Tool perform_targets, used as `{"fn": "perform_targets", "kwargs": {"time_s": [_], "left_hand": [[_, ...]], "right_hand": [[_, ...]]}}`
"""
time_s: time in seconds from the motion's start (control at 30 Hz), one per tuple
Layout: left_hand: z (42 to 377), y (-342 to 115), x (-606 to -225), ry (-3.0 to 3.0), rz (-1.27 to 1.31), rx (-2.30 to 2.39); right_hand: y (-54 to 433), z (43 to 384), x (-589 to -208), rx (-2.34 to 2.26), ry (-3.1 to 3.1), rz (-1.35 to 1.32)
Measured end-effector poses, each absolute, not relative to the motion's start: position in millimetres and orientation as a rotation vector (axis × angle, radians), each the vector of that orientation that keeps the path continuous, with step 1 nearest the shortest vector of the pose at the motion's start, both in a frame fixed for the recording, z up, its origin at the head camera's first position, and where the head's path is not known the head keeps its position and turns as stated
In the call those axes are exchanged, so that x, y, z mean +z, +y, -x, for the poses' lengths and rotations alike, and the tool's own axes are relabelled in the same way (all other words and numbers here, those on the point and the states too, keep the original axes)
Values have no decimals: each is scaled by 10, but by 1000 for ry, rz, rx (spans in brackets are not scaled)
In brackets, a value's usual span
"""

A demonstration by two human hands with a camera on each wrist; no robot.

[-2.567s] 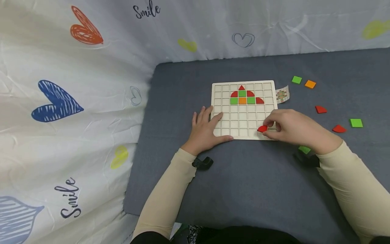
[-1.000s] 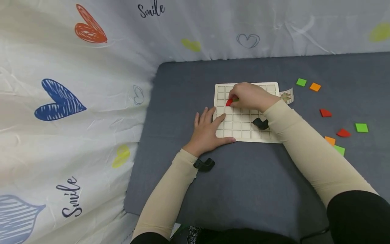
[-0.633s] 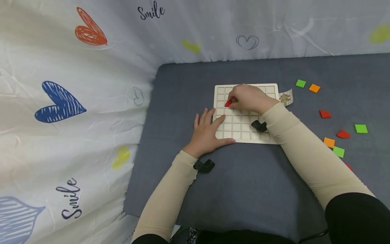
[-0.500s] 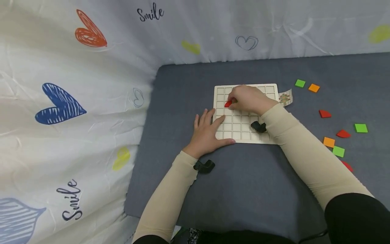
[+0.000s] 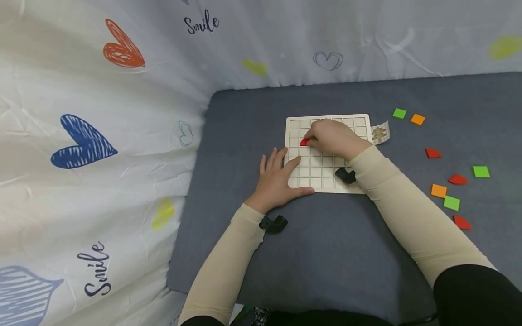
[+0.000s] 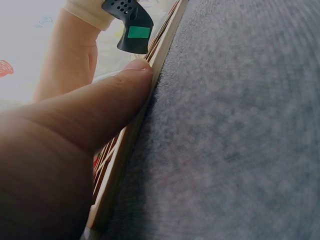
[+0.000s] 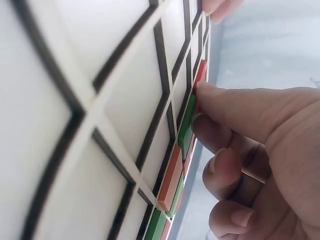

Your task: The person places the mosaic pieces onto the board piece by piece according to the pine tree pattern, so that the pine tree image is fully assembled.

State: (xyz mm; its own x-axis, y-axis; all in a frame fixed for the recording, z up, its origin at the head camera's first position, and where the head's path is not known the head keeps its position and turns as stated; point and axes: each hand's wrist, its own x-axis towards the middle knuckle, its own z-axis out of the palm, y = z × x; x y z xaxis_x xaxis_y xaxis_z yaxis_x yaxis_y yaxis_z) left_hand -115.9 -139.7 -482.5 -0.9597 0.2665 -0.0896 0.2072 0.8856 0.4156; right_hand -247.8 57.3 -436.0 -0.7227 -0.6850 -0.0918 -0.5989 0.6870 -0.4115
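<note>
My right hand (image 5: 336, 136) reaches over the pale grid board (image 5: 316, 172) and holds a red quarter-round tile (image 5: 304, 142) at a cell on the left of the coloured row. In the right wrist view, the thumb is against that red tile while the other fingers curl. Beside it sit a green tile (image 7: 187, 122) and an orange tile (image 7: 171, 180) in their cells; from above, my hand hides most of these. My left hand (image 5: 274, 183) rests at the board's lower left with spread fingers. Its thumb lies along the near edge, close up in the left wrist view.
A printed pattern card (image 5: 380, 132) sticks out from beside the board's right edge. Loose tiles lie to the right on the grey table (image 5: 326, 253): green (image 5: 399, 113), orange (image 5: 418, 119) and red (image 5: 462, 222) among several. A white patterned curtain (image 5: 285, 40) borders the table.
My right hand has carried the red tile from the board's lower right to the left end of the coloured row, and stays there in the latest frames. My left hand keeps its place.
</note>
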Motion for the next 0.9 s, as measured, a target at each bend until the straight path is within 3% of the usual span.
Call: {"fn": "perform_targets", "kwargs": {"time_s": [0.4, 0.9], "left_hand": [[1142, -1394, -4820, 2907, -370, 637], [1124, -1379, -4842, 2922, -372, 677]], "right_hand": [[610, 2400, -4363, -549, 2721, 1127], [818, 2176, -4351, -616, 2705, 1007]]}}
